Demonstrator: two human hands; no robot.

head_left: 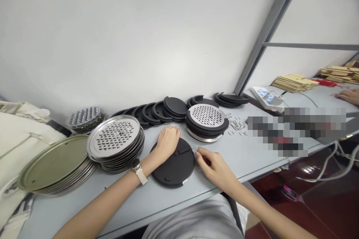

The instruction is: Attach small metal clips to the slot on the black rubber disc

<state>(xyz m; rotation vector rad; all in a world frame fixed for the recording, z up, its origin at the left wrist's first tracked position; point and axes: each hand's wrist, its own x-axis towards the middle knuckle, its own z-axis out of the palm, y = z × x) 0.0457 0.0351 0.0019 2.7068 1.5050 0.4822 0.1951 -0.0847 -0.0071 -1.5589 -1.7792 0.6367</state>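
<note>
A black round disc (174, 170) with a raised slot and a thin silver edge lies flat on the grey table before me. My left hand (168, 141), wearing a watch on the wrist, rests over its far left side with the fingers curled against it. At the disc's right edge, my right hand (211, 162) pinches a small wire ring (194, 150) between thumb and forefinger. Beyond it stands a stack of black discs topped by a perforated silver grater plate (206, 115). More small metal rings (238, 125) lie scattered right of that stack.
Left stand a tall pile of round grater plates (117, 136), green round trays (56, 162) and a smaller grater stack (85, 116). Black discs (175, 106) line the wall. A grey metal post (269, 33), a power strip (267, 98) and another person's hand (349, 96) are right.
</note>
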